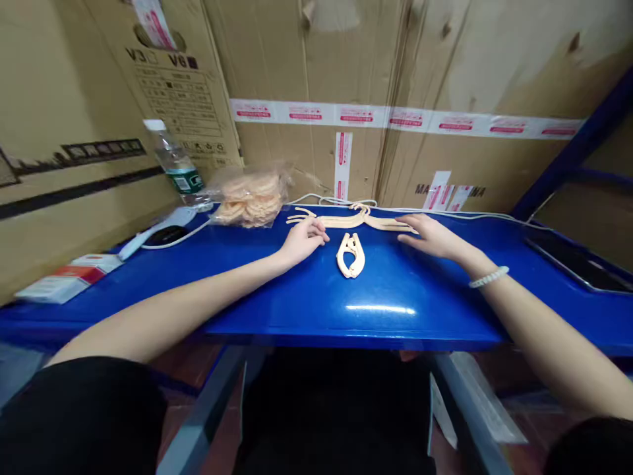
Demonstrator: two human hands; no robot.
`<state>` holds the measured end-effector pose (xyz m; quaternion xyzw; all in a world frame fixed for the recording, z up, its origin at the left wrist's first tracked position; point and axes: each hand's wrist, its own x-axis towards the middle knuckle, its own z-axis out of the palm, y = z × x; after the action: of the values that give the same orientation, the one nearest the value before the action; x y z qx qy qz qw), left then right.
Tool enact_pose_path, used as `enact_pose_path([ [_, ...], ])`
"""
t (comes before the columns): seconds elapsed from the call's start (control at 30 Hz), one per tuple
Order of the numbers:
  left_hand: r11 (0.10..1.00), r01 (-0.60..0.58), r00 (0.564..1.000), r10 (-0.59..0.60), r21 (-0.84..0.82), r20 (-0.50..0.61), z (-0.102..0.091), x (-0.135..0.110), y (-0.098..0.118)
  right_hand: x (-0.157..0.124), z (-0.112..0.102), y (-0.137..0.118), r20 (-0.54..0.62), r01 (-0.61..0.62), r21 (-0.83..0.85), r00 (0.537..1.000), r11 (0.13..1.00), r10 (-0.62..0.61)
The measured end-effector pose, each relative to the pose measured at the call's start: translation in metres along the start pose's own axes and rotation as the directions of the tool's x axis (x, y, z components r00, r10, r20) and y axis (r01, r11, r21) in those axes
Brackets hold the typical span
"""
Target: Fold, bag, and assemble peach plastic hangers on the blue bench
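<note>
Several cream plastic folding hangers lie spread out in a bunch at the back of the blue table, hooks together in the middle. In front of them lies one hanger folded up, touched by neither hand. My left hand is by the left end of the spread hangers, its fingers loosely bent and apart, with nothing seen in them. My right hand reaches over their right end, fingers stretched and apart. Whether its fingertips touch the hangers I cannot tell.
A clear bag of cream hangers lies at the back left, beside a water bottle. A red-and-white box sits far left, a dark phone-like slab far right. White cable runs along the cardboard wall.
</note>
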<state>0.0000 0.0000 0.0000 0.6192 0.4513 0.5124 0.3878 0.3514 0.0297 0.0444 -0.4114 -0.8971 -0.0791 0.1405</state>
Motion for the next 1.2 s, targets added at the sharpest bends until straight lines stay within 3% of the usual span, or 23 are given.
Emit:
enact_pose_path([
  [0.1, 1.000, 0.009, 1.000, -0.009, -0.004, 0.009, 0.001, 0.001, -0.001, 0.010, 0.020, -0.006, 0.003, -0.075, -0.026, 0.997, 0.997, 0.075],
  [0.23, 1.000, 0.006, 1.000, -0.006, -0.013, 0.030, 0.000, 0.001, -0.001, 0.019, 0.035, -0.003, 0.198, -0.216, -0.036, 0.955, 0.976, 0.219],
  [0.33, 1.000, -0.008, 0.999, 0.008, -0.016, 0.050, -0.002, 0.002, -0.002, 0.020, 0.037, 0.004, 0.264, -0.242, -0.029, 0.934, 0.970, 0.241],
  [0.63, 0.999, 0.041, 0.999, -0.040, -0.035, 0.024, -0.002, 0.002, 0.002, 0.014, 0.040, 0.029, 0.206, -0.182, 0.014, 0.963, 0.983, 0.175],
  [0.87, 0.990, 0.114, 0.991, -0.119, -0.088, -0.061, 0.000, 0.001, 0.010, 0.012, 0.027, 0.039, -0.030, -0.055, 0.021, 0.998, 0.998, 0.055],
  [1.0, 0.976, 0.163, 0.975, -0.182, -0.146, -0.125, 0.000, 0.001, 0.015, 0.006, 0.011, 0.044, 0.023, -0.110, 0.041, 0.994, 0.993, 0.109],
  [1.2, 0.977, 0.144, 0.977, -0.165, -0.156, -0.134, 0.001, 0.000, 0.015, 0.004, 0.004, 0.043, 0.059, -0.162, 0.065, 0.986, 0.985, 0.158],
])
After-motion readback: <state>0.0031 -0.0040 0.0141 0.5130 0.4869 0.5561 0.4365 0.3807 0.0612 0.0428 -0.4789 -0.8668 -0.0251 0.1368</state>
